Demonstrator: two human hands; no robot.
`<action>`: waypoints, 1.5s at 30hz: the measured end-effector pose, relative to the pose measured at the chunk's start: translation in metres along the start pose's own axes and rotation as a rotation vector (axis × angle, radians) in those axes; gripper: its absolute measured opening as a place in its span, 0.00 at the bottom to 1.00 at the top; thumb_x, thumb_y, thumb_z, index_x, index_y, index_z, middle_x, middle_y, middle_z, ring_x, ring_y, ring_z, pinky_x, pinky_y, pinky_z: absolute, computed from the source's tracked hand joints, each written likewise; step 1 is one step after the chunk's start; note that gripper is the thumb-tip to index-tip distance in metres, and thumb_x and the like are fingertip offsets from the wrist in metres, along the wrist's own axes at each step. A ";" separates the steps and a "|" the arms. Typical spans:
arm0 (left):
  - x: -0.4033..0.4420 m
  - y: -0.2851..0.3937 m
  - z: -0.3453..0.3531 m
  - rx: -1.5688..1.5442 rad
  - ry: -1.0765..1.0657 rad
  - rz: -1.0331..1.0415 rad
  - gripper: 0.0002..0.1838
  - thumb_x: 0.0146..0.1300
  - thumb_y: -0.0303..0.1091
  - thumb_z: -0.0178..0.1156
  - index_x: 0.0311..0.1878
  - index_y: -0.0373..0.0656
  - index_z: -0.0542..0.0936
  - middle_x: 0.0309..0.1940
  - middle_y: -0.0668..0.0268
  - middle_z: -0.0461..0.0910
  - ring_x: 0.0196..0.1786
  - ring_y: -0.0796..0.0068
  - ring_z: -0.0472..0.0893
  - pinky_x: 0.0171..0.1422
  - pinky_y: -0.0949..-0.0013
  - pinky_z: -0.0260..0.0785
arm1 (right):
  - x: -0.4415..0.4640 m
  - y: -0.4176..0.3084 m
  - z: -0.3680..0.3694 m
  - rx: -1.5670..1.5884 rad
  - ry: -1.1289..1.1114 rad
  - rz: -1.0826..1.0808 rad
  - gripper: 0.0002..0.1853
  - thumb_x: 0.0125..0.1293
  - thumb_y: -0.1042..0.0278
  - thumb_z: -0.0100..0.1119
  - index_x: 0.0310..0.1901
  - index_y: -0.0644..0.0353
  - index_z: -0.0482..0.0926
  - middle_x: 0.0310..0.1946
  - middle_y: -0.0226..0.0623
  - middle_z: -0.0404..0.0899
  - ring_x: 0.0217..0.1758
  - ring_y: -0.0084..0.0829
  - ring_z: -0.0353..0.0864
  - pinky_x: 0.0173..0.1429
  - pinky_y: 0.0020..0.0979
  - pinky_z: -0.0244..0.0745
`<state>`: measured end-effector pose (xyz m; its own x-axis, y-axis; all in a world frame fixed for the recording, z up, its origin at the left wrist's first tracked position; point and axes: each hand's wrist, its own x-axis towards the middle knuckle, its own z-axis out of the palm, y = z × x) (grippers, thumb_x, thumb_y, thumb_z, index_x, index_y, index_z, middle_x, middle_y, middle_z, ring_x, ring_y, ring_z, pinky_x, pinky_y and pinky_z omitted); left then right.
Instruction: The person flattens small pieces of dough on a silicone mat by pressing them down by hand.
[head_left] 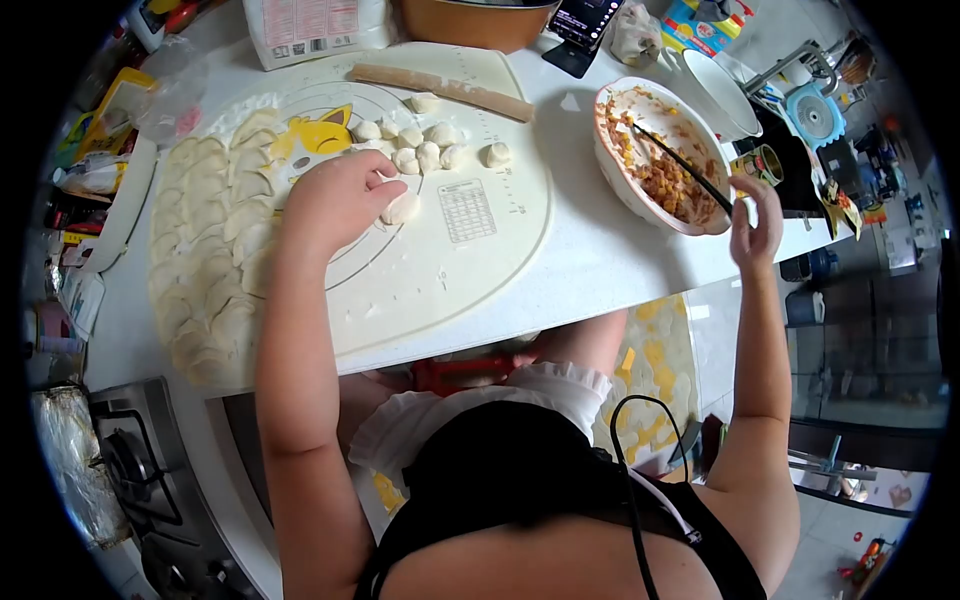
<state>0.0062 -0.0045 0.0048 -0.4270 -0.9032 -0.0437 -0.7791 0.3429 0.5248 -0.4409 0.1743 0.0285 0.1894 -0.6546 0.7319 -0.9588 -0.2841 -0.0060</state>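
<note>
My left hand [345, 195] is over the round-edged pale mat [500, 230], its fingers bent against a small flattened piece of dough [402, 208]. Beyond it lie several lumps of dough [428, 156], and one more [498, 154] sits apart to the right. My right hand [756, 222] is at the right rim of a white bowl [610, 150] of chopped filling [665, 180], with its fingers curled beside the end of dark chopsticks [685, 165]. The chopsticks lean across the bowl.
Rows of folded dumplings [215, 250] cover the mat's left side. A rolling pin [440, 92] lies at the back, before a flour bag [320, 30] and a brown basin [475, 25]. A phone [583, 30] stands behind the bowl; a gas stove [150, 480] is lower left.
</note>
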 end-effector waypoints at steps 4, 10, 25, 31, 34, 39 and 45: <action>0.006 -0.006 0.004 -0.030 -0.039 -0.014 0.12 0.61 0.42 0.65 0.43 0.46 0.84 0.37 0.61 0.86 0.40 0.62 0.84 0.45 0.62 0.74 | 0.025 -0.013 0.010 0.101 0.192 0.053 0.11 0.65 0.84 0.54 0.47 0.66 0.80 0.43 0.44 0.84 0.49 0.39 0.83 0.54 0.35 0.75; 0.009 -0.019 -0.001 0.000 0.054 0.003 0.12 0.63 0.41 0.63 0.43 0.44 0.85 0.35 0.61 0.86 0.39 0.67 0.85 0.45 0.67 0.75 | 0.099 -0.177 0.096 0.682 -0.192 -0.242 0.13 0.57 0.78 0.62 0.45 0.60 0.84 0.38 0.42 0.83 0.43 0.42 0.82 0.49 0.39 0.78; 0.003 -0.007 -0.009 -0.002 0.352 0.013 0.13 0.65 0.47 0.59 0.45 0.52 0.85 0.36 0.66 0.86 0.38 0.62 0.84 0.43 0.62 0.75 | 0.069 -0.230 0.187 0.410 -0.650 -0.454 0.42 0.71 0.40 0.49 0.72 0.73 0.57 0.71 0.60 0.60 0.75 0.58 0.59 0.78 0.48 0.54; -0.032 0.007 -0.026 -0.042 0.465 0.096 0.13 0.64 0.43 0.61 0.47 0.49 0.85 0.40 0.65 0.86 0.40 0.64 0.84 0.46 0.64 0.75 | 0.095 -0.223 0.180 0.399 -0.704 -0.454 0.42 0.72 0.40 0.47 0.71 0.73 0.58 0.71 0.58 0.62 0.76 0.55 0.59 0.80 0.46 0.51; -0.078 0.004 -0.008 -0.100 0.524 0.153 0.12 0.63 0.38 0.64 0.47 0.45 0.84 0.41 0.63 0.86 0.41 0.64 0.84 0.47 0.64 0.75 | 0.086 -0.225 0.191 0.392 -0.702 -0.464 0.40 0.73 0.41 0.46 0.70 0.73 0.60 0.70 0.58 0.63 0.76 0.54 0.59 0.79 0.45 0.53; -0.115 -0.026 0.037 -0.175 0.628 0.116 0.11 0.60 0.32 0.66 0.45 0.43 0.84 0.41 0.61 0.85 0.42 0.62 0.84 0.49 0.62 0.74 | 0.081 -0.232 0.198 0.348 -0.644 -0.471 0.38 0.73 0.43 0.47 0.70 0.72 0.62 0.70 0.57 0.64 0.75 0.53 0.61 0.79 0.44 0.55; -0.117 -0.037 0.053 -0.050 0.793 0.270 0.09 0.59 0.32 0.66 0.43 0.44 0.83 0.41 0.63 0.85 0.45 0.58 0.82 0.52 0.60 0.73 | 0.078 -0.228 0.202 0.345 -0.631 -0.466 0.38 0.72 0.45 0.49 0.69 0.73 0.62 0.72 0.55 0.62 0.76 0.51 0.60 0.78 0.43 0.55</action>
<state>0.0602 0.1020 -0.0546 -0.1325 -0.7118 0.6897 -0.6672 0.5787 0.4691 -0.1650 0.0470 -0.0508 0.7288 -0.6563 0.1954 -0.6550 -0.7513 -0.0806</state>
